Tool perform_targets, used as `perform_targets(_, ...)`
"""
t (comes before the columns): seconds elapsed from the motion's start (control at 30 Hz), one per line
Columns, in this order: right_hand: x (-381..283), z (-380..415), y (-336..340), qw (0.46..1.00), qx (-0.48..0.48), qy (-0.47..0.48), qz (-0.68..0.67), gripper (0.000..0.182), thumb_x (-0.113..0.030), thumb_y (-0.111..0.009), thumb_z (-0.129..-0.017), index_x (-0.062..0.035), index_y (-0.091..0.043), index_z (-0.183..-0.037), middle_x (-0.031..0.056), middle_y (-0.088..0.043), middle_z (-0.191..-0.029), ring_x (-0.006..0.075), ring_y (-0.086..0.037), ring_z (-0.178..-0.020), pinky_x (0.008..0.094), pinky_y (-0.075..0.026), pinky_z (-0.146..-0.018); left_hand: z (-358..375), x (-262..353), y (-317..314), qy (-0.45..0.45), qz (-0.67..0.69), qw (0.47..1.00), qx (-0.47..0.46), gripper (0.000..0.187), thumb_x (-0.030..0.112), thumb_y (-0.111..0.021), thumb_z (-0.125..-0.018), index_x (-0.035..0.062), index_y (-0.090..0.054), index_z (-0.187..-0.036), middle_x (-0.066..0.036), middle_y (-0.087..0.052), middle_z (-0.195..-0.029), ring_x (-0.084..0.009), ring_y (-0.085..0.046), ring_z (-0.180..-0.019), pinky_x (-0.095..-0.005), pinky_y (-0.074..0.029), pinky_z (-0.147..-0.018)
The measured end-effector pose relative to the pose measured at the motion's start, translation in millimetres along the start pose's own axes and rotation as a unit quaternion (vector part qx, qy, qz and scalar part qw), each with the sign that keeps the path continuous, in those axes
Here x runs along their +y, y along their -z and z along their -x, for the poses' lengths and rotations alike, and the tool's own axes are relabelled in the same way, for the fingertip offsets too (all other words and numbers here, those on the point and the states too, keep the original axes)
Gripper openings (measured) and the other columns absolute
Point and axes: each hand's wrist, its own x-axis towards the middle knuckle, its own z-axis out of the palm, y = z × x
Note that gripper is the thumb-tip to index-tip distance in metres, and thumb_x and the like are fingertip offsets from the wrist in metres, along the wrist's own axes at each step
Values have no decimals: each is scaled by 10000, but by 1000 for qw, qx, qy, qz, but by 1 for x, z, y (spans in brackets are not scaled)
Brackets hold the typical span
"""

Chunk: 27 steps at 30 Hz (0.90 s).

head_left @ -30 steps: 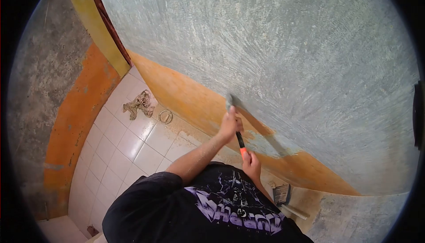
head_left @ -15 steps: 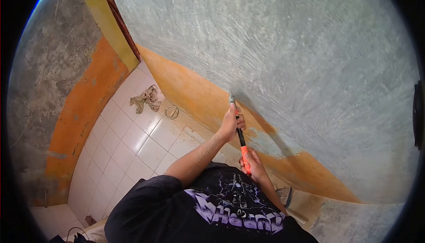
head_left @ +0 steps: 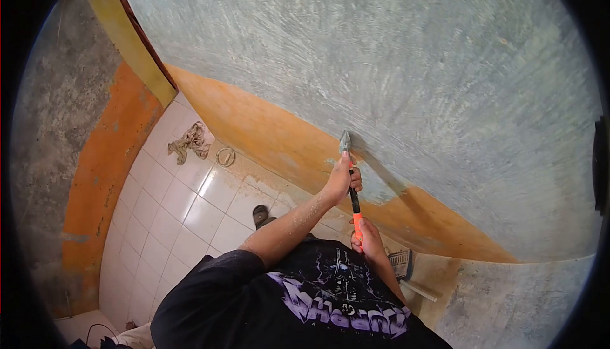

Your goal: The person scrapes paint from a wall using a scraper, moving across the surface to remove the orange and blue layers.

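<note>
You are holding a scraper (head_left: 354, 200) with both hands, and they are sitting apart on its long handle. Your left hand (head_left: 342, 180) is gripping it up high, with the fingers curling around and the thumb pointing up toward the blade (head_left: 345, 140). Your right hand (head_left: 370, 241) is wrapping around the bright orange end (head_left: 358, 223), down close to your black shirt (head_left: 254, 298). Between your two hands, a black bit of the handle is showing.

The scraper is leaning up and a little to the left, in front of the wall. Its grey blade is meeting the wall just where the big grey part (head_left: 381, 50) is starting above the orange band (head_left: 254, 117). I cannot tell how hard it is pressing. Just below and to the right, a patch of grey-blue (head_left: 379, 187) is showing through the orange, and a long dark shadow (head_left: 397, 184) is slanting across the wall. Little pale specks are sticking to your left arm (head_left: 289, 229).

On the white tile floor (head_left: 159, 222), a crumpled rag (head_left: 190, 142) is lying near the wall, and a round ring (head_left: 226, 165) is lying just beside it. A dark shoe (head_left: 260, 214) is peeking out by your left arm. Past your right arm, a dark tray-like thing (head_left: 400, 264) is resting low down, and a pale stick (head_left: 420, 290) is lying near it.
</note>
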Motion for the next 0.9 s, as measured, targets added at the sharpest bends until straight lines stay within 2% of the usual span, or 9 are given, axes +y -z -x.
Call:
perform_targets(0.13,4,-2,5,1000,-13,8,-14,393,-397,-373,-1052,-40,-514,-1136,-3,-403,-546,79,-336,-391,232,-300,-383,-3,-5,-2,-28,-19,999,5,434,597,-322,-1005,167,-378,-969,30,-259,-572,-101,-275,-468,-294,-316,-487)
perform_targets(0.23,8,-10,1,999,-19,36,22,398,-400,-371,-1052,-42,-530,-1123,-4,-407,-546,78,-343,-397,235,-305,-387,-3,-1,-1,-38,-34,998,26,441,601,-316,-1004,165,-378,-968,33,-249,-559,-96,-261,-451,-287,-304,-471)
perform_targets(0.33,6,-22,-8,996,-5,54,69,406,-408,-378,-1049,-44,-550,-1103,-2,-415,-544,76,-356,-405,235,-310,-393,-5,15,7,-38,-24,998,53,455,609,-309,-1001,160,-373,-963,33,-243,-556,-96,-254,-446,-286,-302,-464)
perform_targets(0.43,7,-28,-20,998,14,43,51,409,-408,-385,-1048,-44,-569,-1079,-4,-426,-543,75,-366,-411,234,-313,-399,-5,25,10,-38,-44,996,73,467,618,-304,-998,156,-367,-962,33,-237,-552,-97,-244,-438,-286,-298,-457)
perform_targets(0.63,5,-46,-46,991,42,61,115,416,-389,-375,-1055,-21,-567,-1079,17,-450,-534,88,-378,-416,237,-317,-417,-4,53,28,-48,-50,995,72,473,620,-292,-998,153,-358,-972,33,-238,-555,-96,-244,-440,-295,-302,-456)
perform_targets(0.73,13,-52,-53,990,49,98,86,370,-367,-428,-1044,-26,-571,-1058,-6,-441,-548,74,-403,-426,240,-308,-406,-2,62,31,-35,-45,997,52,479,628,-292,-995,153,-357,-973,32,-238,-557,-97,-244,-443,-298,-302,-457)
perform_targets(0.9,12,-63,-71,991,65,76,85,361,-353,-435,-1043,-21,-576,-1021,-8,-449,-561,76,-408,-424,241,-307,-405,-3,78,41,-38,-50,996,62,466,613,-289,-1001,154,-354,-952,24,-244,-549,-106,-257,-429,-299,-310,-438)
